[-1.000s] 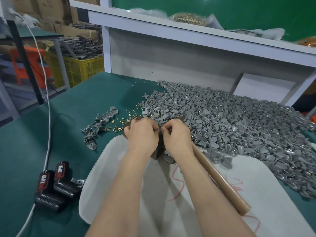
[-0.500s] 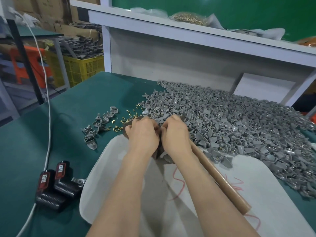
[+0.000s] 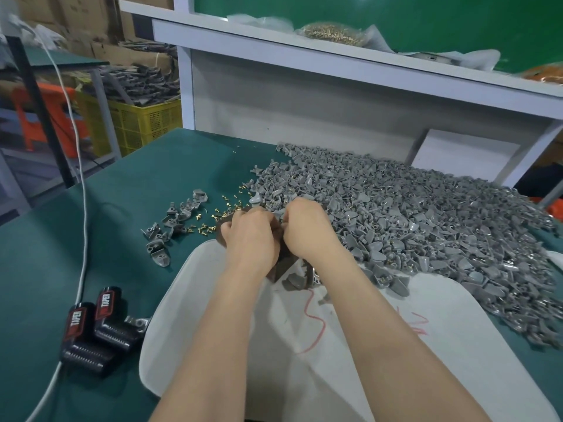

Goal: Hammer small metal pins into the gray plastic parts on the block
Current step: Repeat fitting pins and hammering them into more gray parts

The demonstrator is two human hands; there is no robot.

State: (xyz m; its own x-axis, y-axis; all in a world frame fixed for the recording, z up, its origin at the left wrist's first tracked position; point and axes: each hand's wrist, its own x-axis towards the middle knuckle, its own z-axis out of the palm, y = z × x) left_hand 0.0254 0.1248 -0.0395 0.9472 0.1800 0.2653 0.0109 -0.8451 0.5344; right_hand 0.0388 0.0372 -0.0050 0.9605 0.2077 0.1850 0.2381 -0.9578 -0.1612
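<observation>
My left hand (image 3: 249, 236) and my right hand (image 3: 307, 229) meet fingertip to fingertip over a dark brown block (image 3: 283, 264) at the far edge of a white board (image 3: 304, 345). Both hands have curled fingers, and a gray plastic part (image 3: 278, 215) shows between them. What the fingertips pinch beyond that is hidden. Loose brass pins (image 3: 213, 220) lie scattered on the green mat just left of the hands. A large pile of gray plastic parts (image 3: 426, 220) spreads to the right. No hammer is visible.
A small group of gray parts (image 3: 170, 220) lies left of the pins. Two black-and-red tools (image 3: 94, 324) and a white cable (image 3: 80, 178) sit at the left. A white shelf (image 3: 335, 65) carries a bag of brass pins (image 3: 332, 33). A yellow crate (image 3: 137, 123) stands beyond the table.
Both hands stay together over the block, shifting slightly away from me. The wooden hammer handle seen beside my right forearm earlier is out of sight now.
</observation>
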